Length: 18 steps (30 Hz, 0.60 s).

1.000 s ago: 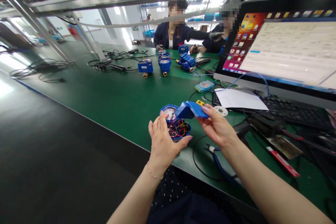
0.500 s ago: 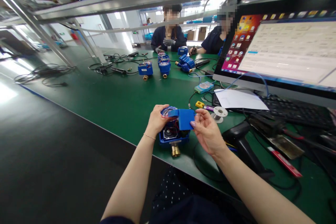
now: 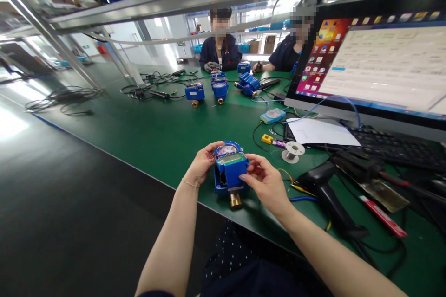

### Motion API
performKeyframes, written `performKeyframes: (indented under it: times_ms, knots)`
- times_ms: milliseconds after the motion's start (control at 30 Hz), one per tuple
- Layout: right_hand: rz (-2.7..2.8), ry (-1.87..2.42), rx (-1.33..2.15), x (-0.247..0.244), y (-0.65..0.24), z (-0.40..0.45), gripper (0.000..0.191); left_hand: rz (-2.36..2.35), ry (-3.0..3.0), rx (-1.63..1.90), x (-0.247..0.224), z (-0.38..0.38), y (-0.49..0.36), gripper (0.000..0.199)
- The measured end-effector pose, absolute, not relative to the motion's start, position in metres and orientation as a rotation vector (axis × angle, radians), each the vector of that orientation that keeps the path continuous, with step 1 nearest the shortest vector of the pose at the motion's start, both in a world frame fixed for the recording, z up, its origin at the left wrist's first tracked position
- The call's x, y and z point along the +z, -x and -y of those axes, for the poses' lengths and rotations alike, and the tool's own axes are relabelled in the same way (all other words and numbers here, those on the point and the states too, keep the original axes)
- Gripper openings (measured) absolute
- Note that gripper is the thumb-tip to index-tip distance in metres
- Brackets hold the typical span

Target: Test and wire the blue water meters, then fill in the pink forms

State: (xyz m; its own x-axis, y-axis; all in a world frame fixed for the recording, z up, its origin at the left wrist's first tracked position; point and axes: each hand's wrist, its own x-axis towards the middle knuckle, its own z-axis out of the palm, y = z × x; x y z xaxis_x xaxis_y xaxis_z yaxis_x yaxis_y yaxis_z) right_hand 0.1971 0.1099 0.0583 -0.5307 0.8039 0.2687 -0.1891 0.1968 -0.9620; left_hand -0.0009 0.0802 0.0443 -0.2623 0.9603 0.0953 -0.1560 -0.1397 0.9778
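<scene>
A blue water meter (image 3: 230,171) with a brass fitting at its near end stands on the green bench (image 3: 156,134) close to the front edge. A blue cover with a small display sits on top of it, over red and blue wires. My left hand (image 3: 202,162) grips the meter's left side. My right hand (image 3: 265,183) holds its right side, fingertips on the cover.
Several more blue meters (image 3: 209,87) and cables lie farther back, where two people sit. A monitor (image 3: 376,65), keyboard (image 3: 393,146), paper, solder spool (image 3: 293,150), black scanner (image 3: 324,185) and a red tool (image 3: 383,216) crowd the right.
The loose blue cover that my right hand held has been set down onto the meter. My left hand has shifted to the meter's left side.
</scene>
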Motion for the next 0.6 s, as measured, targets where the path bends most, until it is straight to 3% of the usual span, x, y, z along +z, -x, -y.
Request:
performKeyframes:
  times_ms: [367,600]
  knots:
    - [1.883,0.658,1.016,0.055,-0.200,-0.099,0.011,-0.767,-0.986,1.780,0.034,-0.059,-0.003,0.067]
    - [1.952,0.557,0.954,0.059,-0.213,-0.102,0.007,-0.957,-1.215,1.615,0.039,-0.048,-0.022,0.091]
